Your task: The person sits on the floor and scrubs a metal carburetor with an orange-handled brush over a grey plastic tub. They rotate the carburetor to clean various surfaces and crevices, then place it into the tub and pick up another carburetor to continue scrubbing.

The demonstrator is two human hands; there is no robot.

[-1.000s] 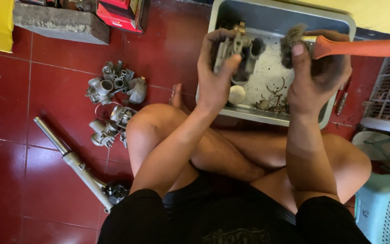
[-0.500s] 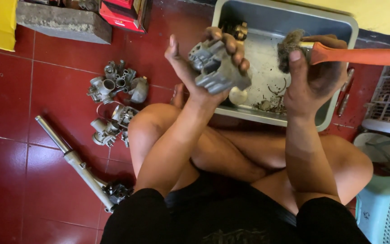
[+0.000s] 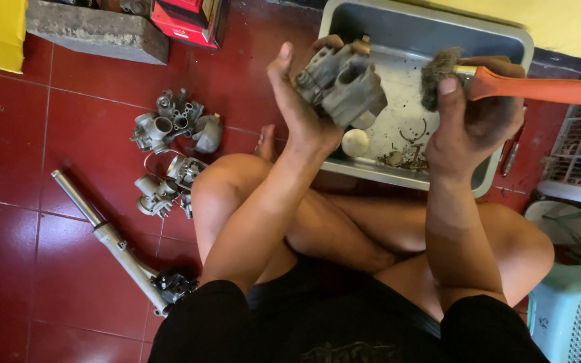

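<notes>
My left hand (image 3: 304,107) holds a grey metal carburettor body (image 3: 344,84) up over the near edge of a grey plastic tray (image 3: 438,30). My right hand (image 3: 472,121) grips a paintbrush with an orange handle (image 3: 539,87); its dirty bristles (image 3: 436,77) point toward the carburettor, a short gap away. In the tray lie a small pale round part (image 3: 355,142) and dark bits of grime. I sit cross-legged on the red tiled floor with both knees under my arms.
Several more carburettor parts (image 3: 169,128) lie on the floor to my left, with a metal fork tube (image 3: 109,238) nearer me. A concrete block (image 3: 95,30) and red box (image 3: 186,20) sit at the top left. A white wire basket (image 3: 579,154) and a light blue plastic stool (image 3: 573,316) stand at the right.
My left hand has turned the carburettor over and lifted it out of the tray toward me. The brush hand has stayed almost still.
</notes>
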